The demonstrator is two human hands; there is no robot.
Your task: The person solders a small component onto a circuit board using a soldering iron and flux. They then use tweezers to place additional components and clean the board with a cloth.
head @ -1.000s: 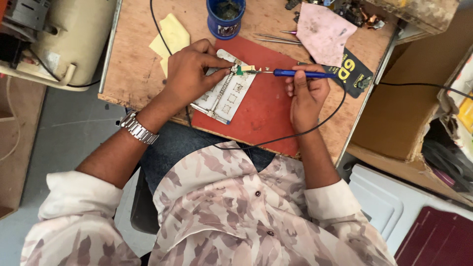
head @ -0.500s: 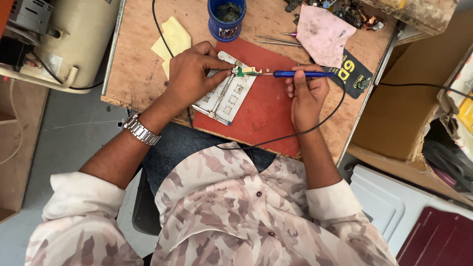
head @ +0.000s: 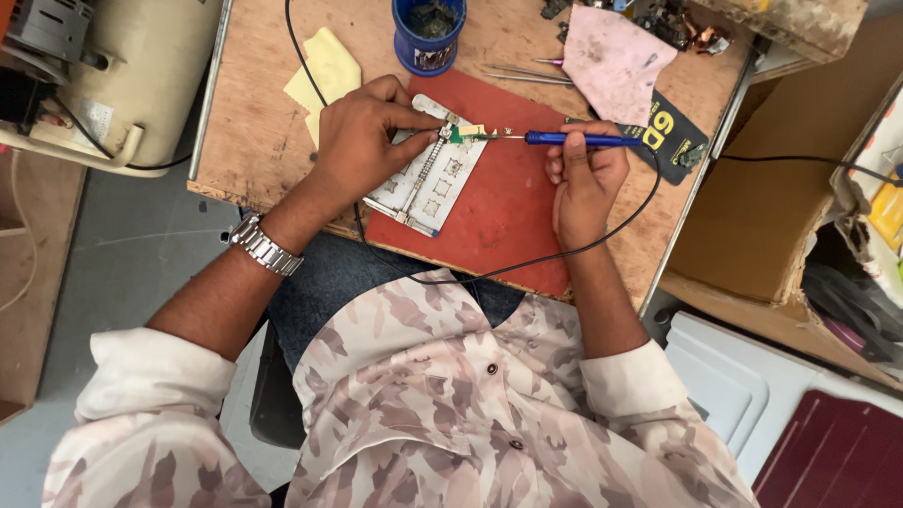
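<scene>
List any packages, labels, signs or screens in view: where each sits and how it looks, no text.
Black card: flat, yellow print, on the bench right of the right hand, partly under a pink cloth.
Blue cup: round, pale label band on its side, top of the bench above the left hand.
Cardboard box: brown, open, right of the bench.
No screens or signs visible.

A worn wooden bench top (head: 254, 141) with a metal edge carries everything. A red mat (head: 508, 207) lies across its near middle, and a white board (head: 428, 183) rests on the mat's left part. Farther back lie a yellow cloth (head: 329, 66) at the left, a blue cup (head: 428, 33) and tweezers (head: 522, 75) in the middle, and a stained pink rag (head: 616, 56) beside a black card (head: 673, 136) at the right.
</scene>
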